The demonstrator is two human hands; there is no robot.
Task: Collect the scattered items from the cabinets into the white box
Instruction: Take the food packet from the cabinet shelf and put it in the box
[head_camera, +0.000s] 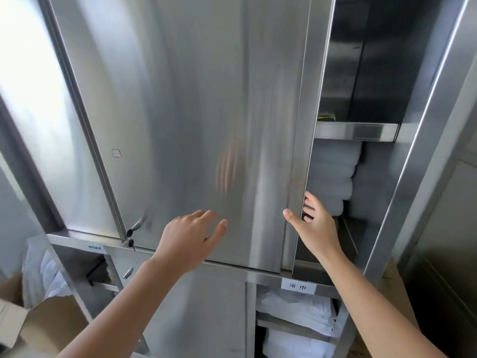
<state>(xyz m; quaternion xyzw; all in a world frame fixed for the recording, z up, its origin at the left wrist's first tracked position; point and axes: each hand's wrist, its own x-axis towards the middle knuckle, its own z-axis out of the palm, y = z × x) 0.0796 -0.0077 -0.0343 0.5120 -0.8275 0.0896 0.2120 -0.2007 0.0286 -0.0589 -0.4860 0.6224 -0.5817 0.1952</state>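
Steel cabinet door [193, 125] edge pinched by right hand [313, 226], thumb front, fingers behind; left hand [191, 236] fingers apart, empty. Ease wider, evenly.

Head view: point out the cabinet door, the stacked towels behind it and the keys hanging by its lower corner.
cabinet door [193, 112], head view, middle of the steel panel.
towels [333, 174], head view, front of the white stack.
keys [130, 232], head view, upper key's black head.
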